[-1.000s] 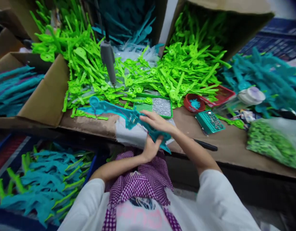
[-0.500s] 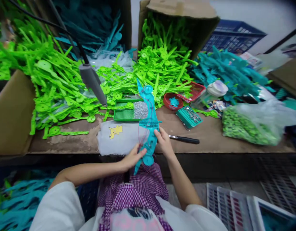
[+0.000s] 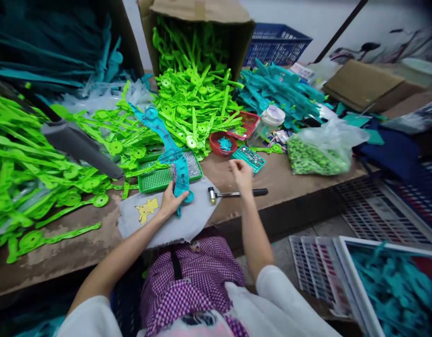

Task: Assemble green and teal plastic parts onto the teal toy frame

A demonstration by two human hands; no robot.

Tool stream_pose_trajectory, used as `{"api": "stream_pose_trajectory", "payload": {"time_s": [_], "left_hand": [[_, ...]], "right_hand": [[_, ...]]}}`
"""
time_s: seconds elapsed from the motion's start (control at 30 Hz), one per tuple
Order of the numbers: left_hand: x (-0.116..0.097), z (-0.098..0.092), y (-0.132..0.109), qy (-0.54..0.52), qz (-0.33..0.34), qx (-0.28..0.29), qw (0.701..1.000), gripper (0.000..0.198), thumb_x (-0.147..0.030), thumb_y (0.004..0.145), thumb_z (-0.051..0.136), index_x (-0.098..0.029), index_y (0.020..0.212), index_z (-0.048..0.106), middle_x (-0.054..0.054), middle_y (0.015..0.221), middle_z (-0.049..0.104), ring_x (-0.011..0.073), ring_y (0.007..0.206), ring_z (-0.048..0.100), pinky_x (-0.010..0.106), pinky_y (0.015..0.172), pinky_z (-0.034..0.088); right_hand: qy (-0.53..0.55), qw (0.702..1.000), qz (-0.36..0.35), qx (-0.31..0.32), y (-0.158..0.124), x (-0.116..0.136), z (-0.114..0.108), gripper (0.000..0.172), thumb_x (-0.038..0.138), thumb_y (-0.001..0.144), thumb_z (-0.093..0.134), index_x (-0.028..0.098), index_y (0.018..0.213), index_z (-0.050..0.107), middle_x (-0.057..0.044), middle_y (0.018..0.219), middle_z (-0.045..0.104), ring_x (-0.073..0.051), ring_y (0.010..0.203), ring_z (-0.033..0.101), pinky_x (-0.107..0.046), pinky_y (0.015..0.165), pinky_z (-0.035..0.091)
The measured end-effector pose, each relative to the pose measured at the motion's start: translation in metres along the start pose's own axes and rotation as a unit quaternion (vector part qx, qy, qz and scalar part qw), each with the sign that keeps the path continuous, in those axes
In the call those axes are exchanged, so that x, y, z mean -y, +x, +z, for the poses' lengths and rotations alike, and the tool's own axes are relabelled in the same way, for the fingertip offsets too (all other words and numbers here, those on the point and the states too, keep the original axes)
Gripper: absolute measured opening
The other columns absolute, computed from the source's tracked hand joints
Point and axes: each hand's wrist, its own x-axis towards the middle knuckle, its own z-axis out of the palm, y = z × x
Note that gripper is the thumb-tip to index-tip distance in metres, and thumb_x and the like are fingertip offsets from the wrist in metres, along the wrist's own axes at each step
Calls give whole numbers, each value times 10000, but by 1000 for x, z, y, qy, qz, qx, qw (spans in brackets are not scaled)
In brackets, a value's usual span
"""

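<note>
My left hand (image 3: 169, 200) grips the lower end of a long blue plastic part (image 3: 181, 171), which has thin dark red wires along it and is tilted to the upper left. Behind that part lies a green tray (image 3: 154, 180) filled partly with tiny silvery pieces. My right hand (image 3: 242, 175) hovers at the near left corner of a small teal tray (image 3: 253, 158) of little metal parts. Its fingertips are pinched together; whatever lies between them is too small to make out. Below this hand, a small hammer (image 3: 228, 194) rests across the edge of a pale cloth (image 3: 198, 213).
Bright green plastic parts (image 3: 198, 103) heap across the back and left. A red bowl (image 3: 223, 144) of blue bits, a lidded jar (image 3: 270, 119) and a bag of green pieces (image 3: 317, 152) stand to the right. A grey tool (image 3: 82, 147) hangs at the left.
The view has turned to the right. My right hand has let go of the blue part and moved to the teal tray. The left hand still holds the part, now tilted left.
</note>
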Motion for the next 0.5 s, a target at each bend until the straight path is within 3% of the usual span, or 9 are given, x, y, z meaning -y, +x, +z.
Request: {"api": "stream_pose_trajectory", "payload": {"time_s": [0.07, 0.13, 0.23, 0.5], "left_hand": [[0, 1, 0, 0, 10, 5, 1000, 524, -521, 687, 734, -164, 1050, 609, 75, 972, 714, 245, 871, 657, 375, 836, 534], [-2, 2, 0, -7, 17, 12, 1000, 531, -513, 687, 732, -169, 1072, 606, 72, 985, 713, 242, 876, 655, 364, 831, 531], [-5, 3, 2, -10, 10, 23, 1000, 520, -517, 693, 720, -170, 1062, 602, 55, 926, 701, 226, 809, 637, 345, 766, 521], [-4, 4, 2, -3, 11, 27, 1000, 465, -508, 707, 720, -181, 1017, 601, 21, 834, 672, 196, 715, 589, 330, 717, 508]], "right_hand": [[-124, 991, -22, -39, 33, -14, -35, 376, 475, 911, 529, 151, 940, 718, -132, 942, 758, -248, 860, 668, -389, 860, 501], [-260, 965, -19, -30, 66, -22, -52, 301, 319, 923, 518, 129, 989, 743, -176, 1052, 753, -271, 945, 665, -394, 903, 470], [-390, 920, -6, 21, 95, -28, -53, 334, 230, 934, 484, 106, 1094, 750, -216, 1164, 717, -294, 1016, 648, -389, 903, 449], [-444, 888, -72, 92, 98, -47, -43, 342, 228, 944, 467, 102, 1098, 745, -215, 1137, 705, -302, 1036, 616, -382, 883, 445]]}}
